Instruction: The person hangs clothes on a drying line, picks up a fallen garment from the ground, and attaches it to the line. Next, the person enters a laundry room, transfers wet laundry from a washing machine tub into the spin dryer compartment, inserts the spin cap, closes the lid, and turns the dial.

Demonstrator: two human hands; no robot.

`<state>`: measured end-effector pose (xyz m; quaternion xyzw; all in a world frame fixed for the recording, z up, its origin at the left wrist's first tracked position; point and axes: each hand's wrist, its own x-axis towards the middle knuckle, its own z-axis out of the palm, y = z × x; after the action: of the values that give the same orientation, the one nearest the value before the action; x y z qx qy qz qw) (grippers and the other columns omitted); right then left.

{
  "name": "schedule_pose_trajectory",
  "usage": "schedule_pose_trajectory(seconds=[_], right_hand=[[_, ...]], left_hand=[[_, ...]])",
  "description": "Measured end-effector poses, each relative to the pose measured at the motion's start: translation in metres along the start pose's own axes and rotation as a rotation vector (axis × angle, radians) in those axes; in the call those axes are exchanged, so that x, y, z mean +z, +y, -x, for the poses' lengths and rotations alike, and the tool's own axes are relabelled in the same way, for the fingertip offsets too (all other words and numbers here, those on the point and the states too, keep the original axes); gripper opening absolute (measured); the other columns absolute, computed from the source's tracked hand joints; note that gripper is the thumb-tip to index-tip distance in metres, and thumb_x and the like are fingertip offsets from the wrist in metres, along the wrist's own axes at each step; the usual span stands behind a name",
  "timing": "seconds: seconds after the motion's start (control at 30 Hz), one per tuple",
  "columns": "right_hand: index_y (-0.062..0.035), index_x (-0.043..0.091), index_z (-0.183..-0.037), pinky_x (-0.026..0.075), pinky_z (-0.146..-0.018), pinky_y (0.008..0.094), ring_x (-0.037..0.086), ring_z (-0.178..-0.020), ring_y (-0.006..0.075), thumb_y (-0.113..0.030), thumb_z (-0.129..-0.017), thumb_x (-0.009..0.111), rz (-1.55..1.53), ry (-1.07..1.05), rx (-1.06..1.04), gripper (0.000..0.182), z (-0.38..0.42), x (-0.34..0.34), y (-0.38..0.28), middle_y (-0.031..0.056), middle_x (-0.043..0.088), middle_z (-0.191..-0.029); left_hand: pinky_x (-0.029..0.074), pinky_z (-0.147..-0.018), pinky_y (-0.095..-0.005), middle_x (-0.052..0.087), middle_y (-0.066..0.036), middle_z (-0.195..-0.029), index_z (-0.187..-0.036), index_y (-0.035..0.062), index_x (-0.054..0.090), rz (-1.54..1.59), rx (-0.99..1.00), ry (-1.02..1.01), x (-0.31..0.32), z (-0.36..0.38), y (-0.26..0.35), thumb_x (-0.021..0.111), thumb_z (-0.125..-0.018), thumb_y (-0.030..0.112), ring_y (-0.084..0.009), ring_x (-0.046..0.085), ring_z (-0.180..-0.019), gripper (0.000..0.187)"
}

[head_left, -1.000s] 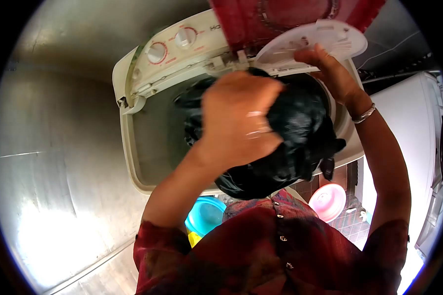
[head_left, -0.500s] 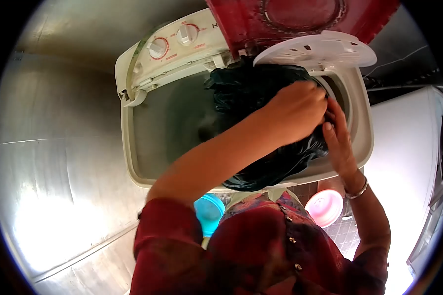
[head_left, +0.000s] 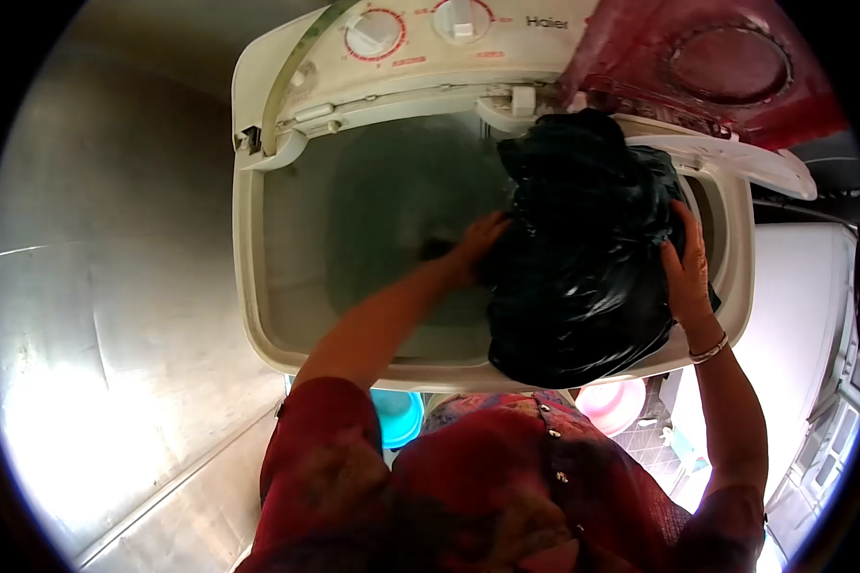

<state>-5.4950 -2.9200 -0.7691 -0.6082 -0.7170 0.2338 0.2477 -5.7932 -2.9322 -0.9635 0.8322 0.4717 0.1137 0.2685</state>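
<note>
A dark, glossy bundle of fabric (head_left: 592, 248) lies heaped over the right side of a twin-tub washing machine (head_left: 248, 277), across the divider and the spin opening. My left hand (head_left: 478, 250) is at the bundle's left edge, its fingertips partly hidden against the folds. On the opposite edge, my right hand (head_left: 688, 263) grips with the thumb in front and fingers curled around the side. To the left, cloudy grey-green water (head_left: 382, 229) fills the wash tub.
Behind the tub rises the control panel with a dial (head_left: 375, 34) and a pale hose (head_left: 291, 76). A red lid (head_left: 707, 67) and a white inner lid (head_left: 736, 158) stand raised. Below are a blue basin (head_left: 397, 415) and a pink basin (head_left: 612, 406). A metal wall (head_left: 115, 258) flanks the left.
My left hand has moved from the bundle's upper right to its left edge. The bundle looks fuller and more gathered. The view has shifted, placing the machine higher and larger.
</note>
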Motion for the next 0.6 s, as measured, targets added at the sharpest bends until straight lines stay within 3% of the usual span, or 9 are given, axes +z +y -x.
schedule_pose_trajectory(seconds=[0.17,0.2,0.27,0.3,0.37,0.4,0.47,0.53,0.6], right_hand=[[-0.0032,0.033,-0.126,0.025,-0.099,0.0337,0.038,-0.114,0.0292,-0.012,-0.082,0.044,-0.058,-0.054,0.015,0.046,-0.002,0.001,0.013,0.0170,0.041,-0.121],[-0.0042,0.032,-0.126,0.027,-0.098,0.0339,0.039,-0.113,0.0300,-0.011,-0.082,0.045,-0.068,-0.048,0.005,0.047,-0.001,0.003,0.024,0.0167,0.041,-0.121],[-0.0052,0.032,-0.127,0.028,-0.097,0.0342,0.039,-0.113,0.0309,-0.010,-0.081,0.046,-0.093,-0.037,-0.009,0.048,-0.003,0.011,0.043,0.0163,0.041,-0.120],[-0.0060,0.035,-0.124,0.031,-0.095,0.0350,0.040,-0.111,0.0316,-0.009,-0.080,0.047,0.021,-0.057,0.037,0.046,-0.006,0.014,0.054,0.0163,0.042,-0.119],[-0.0068,0.038,-0.122,0.034,-0.093,0.0358,0.041,-0.110,0.0324,-0.009,-0.078,0.049,0.134,-0.072,0.078,0.045,-0.017,0.010,0.062,0.0163,0.043,-0.117],[-0.0067,0.042,-0.116,0.037,-0.089,0.0369,0.043,-0.108,0.0321,-0.008,-0.077,0.051,0.331,-0.111,-0.035,0.041,-0.025,0.006,0.058,0.0155,0.044,-0.115],[-0.0035,0.050,-0.100,0.043,-0.080,0.0388,0.049,-0.099,0.0304,-0.008,-0.073,0.054,0.578,-0.236,-0.132,0.028,-0.037,-0.016,0.019,0.0134,0.049,-0.108],[-0.0022,0.053,-0.094,0.044,-0.076,0.0388,0.052,-0.093,0.0319,-0.006,-0.072,0.053,0.465,-0.155,-0.189,0.022,-0.046,-0.030,-0.003,0.0112,0.054,-0.097],[-0.0016,0.056,-0.097,0.042,-0.080,0.0316,0.054,-0.091,0.0274,-0.007,-0.076,0.054,0.245,-0.051,-0.373,0.021,-0.065,-0.048,-0.011,0.0114,0.057,-0.098]], left_hand=[[0.038,-0.091,-0.0330,0.051,-0.016,-0.115,-0.120,-0.0007,0.044,2.081,-0.564,-0.316,-0.034,-0.012,0.039,0.050,-0.083,0.020,-0.0206,0.052,-0.101,0.042],[0.038,-0.091,-0.0330,0.051,-0.016,-0.115,-0.120,-0.0007,0.044,2.081,-0.563,-0.316,-0.055,-0.008,0.050,0.050,-0.083,0.020,-0.0206,0.052,-0.101,0.042],[0.042,-0.082,-0.0290,0.057,-0.012,-0.106,-0.113,-0.0015,0.050,0.946,-0.394,-0.251,-0.107,0.009,0.065,0.058,-0.078,0.012,-0.0166,0.055,-0.093,0.039],[0.042,-0.082,-0.0290,0.057,-0.012,-0.106,-0.113,-0.0015,0.050,0.939,-0.396,-0.252,-0.117,0.017,0.067,0.058,-0.078,0.012,-0.0166,0.055,-0.093,0.039],[0.045,-0.068,-0.0297,0.061,-0.013,-0.091,-0.094,-0.0004,0.057,1.004,-0.401,0.019,-0.130,0.027,0.075,0.068,-0.062,0.006,-0.0179,0.057,-0.082,0.034],[0.045,-0.068,-0.0297,0.061,-0.013,-0.091,-0.094,-0.0004,0.057,1.000,-0.398,0.019,-0.143,0.027,0.091,0.068,-0.062,0.006,-0.0179,0.057,-0.082,0.034],[0.045,-0.066,-0.0307,0.059,-0.013,-0.078,-0.088,-0.0003,0.058,0.804,-0.370,0.307,-0.170,0.022,0.132,0.070,-0.051,0.004,-0.0215,0.057,-0.076,0.039],[0.045,-0.065,-0.0311,0.058,-0.013,-0.075,-0.087,0.0007,0.058,0.743,-0.291,0.393,-0.169,0.011,0.157,0.070,-0.050,0.004,-0.0243,0.056,-0.074,0.039],[0.044,-0.064,-0.0315,0.057,-0.012,-0.071,-0.086,0.0016,0.059,0.676,-0.207,0.464,-0.171,-0.006,0.185,0.070,-0.049,0.004,-0.0272,0.055,-0.071,0.039]])
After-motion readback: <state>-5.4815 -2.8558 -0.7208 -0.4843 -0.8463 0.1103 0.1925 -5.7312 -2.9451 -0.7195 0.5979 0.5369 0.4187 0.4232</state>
